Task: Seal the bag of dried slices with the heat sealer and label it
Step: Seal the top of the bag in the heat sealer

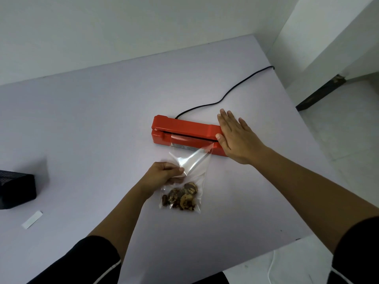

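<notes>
Pressing flat on the right end of the red sealer (185, 133) at frame centre, the right hand (235, 136) has straight fingers, probably to clamp its arm on the bag (189, 171) mouth. Left hand (164, 174) pinches the bag's left edge, likely to keep the film taut; dried slices (182, 198) sit at the bottom. Seal line is hidden under the arm; label strip (32, 219) lies lower left, unused.

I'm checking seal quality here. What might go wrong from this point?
The bag is twisted and creased where the left hand pinches it, so the seal may come out wrinkled or leaky. The right hand presses only the right end of the heat sealer, so pressure near the far end might be weaker.
</notes>
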Available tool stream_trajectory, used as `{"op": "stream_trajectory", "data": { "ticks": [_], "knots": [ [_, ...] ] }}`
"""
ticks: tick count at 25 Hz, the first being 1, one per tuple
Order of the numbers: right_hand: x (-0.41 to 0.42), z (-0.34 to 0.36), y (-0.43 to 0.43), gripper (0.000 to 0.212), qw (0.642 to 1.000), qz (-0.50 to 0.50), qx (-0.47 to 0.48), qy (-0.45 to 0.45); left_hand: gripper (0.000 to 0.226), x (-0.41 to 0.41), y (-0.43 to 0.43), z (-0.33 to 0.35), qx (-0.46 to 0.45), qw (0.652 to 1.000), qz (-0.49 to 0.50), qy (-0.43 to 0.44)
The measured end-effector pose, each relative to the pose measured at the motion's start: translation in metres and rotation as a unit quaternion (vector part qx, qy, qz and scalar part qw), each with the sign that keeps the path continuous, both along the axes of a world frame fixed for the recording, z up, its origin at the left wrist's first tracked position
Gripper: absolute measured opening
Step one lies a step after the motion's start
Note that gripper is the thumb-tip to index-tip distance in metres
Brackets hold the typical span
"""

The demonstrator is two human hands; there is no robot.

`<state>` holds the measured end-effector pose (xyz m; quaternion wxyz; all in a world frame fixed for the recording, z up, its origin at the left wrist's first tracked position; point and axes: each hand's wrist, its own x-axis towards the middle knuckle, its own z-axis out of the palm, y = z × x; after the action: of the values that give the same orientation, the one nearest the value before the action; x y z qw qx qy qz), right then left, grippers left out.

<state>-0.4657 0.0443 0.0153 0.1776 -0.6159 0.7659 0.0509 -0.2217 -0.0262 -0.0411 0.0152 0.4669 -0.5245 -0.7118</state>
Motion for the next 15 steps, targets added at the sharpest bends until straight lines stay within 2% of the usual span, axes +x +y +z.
{"op": "stream_trajectory", "data": {
  "ticks": [15],
  "knots": [
    [0.0004, 0.0004, -0.0002, 0.059, 1.000, 0.000, -0.007, -0.008, 0.020, 0.0012, -0.0006, 0.0006, -0.002, 1.000, -0.004, 0.003]
  ]
}}
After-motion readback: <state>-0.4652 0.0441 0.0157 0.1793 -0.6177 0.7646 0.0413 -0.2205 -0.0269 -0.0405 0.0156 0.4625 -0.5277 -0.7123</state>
